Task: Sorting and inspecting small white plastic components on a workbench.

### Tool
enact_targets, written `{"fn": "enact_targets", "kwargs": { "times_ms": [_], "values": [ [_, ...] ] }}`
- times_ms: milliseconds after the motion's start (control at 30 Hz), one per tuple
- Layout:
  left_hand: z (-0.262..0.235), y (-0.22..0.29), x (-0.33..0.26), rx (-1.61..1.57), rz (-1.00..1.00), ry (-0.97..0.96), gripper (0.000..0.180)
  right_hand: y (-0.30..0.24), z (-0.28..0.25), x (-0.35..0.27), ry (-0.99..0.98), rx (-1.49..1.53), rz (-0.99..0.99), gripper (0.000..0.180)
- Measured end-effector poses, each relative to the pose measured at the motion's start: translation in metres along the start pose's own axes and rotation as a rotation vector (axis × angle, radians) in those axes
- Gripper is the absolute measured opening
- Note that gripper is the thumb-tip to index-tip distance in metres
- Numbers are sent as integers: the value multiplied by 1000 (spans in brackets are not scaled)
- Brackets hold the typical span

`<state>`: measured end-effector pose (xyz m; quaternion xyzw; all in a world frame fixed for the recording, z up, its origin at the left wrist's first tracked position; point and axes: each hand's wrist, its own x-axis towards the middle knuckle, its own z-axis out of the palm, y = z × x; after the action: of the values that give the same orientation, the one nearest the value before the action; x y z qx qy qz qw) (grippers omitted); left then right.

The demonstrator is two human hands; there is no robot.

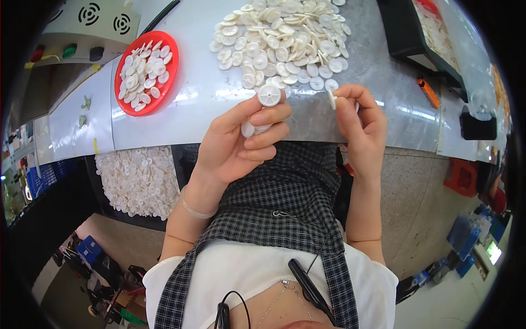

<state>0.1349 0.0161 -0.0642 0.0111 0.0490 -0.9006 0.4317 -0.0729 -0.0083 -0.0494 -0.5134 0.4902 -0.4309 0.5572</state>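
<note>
My left hand (pixel 246 134) is closed round several white plastic gears. One toothed gear (pixel 269 95) stands face-up between its thumb and fingertips, and more white discs (pixel 249 129) show tucked in the palm. To the right, my right hand (pixel 360 118) pinches a white gear (pixel 331 98) turned nearly edge-on, held by thumb and forefinger; another pale bit shows among its fingers, too small to tell. Both hands are above the near edge of the metal table (pixel 208 118). Just beyond them spreads a big heap of white gears (pixel 285 41).
At left, a red plate (pixel 174 74) holds more gears, beside a grey machine with knobs (pixel 82 38). Below it is a black bin full of white parts (pixel 137 181). To the right are a black box (pixel 419 55), an orange cutter (pixel 428 92) and a phone (pixel 478 126).
</note>
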Motion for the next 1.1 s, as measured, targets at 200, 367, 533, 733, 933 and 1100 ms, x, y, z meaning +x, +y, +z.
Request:
{"fn": "enact_targets", "kwargs": {
  "times_ms": [200,367,533,733,933,1100],
  "values": [
    [-3,1,-3,-31,14,14,23,9,0,5,-256,829,302,19],
    [6,-2,-3,273,151,98,17,15,8,5,-338,1238,428,19],
    [10,0,-1,637,346,217,17,17,11,4,-387,1375,457,20],
    [4,3,-2,617,388,263,36,13,12,3,-370,1352,446,20],
    [13,-1,2,1136,530,567,24,13,5,2,-333,996,135,24],
    [4,0,9,2074,744,581,17,12,-16,7,-218,860,8,23]
  ]
}}
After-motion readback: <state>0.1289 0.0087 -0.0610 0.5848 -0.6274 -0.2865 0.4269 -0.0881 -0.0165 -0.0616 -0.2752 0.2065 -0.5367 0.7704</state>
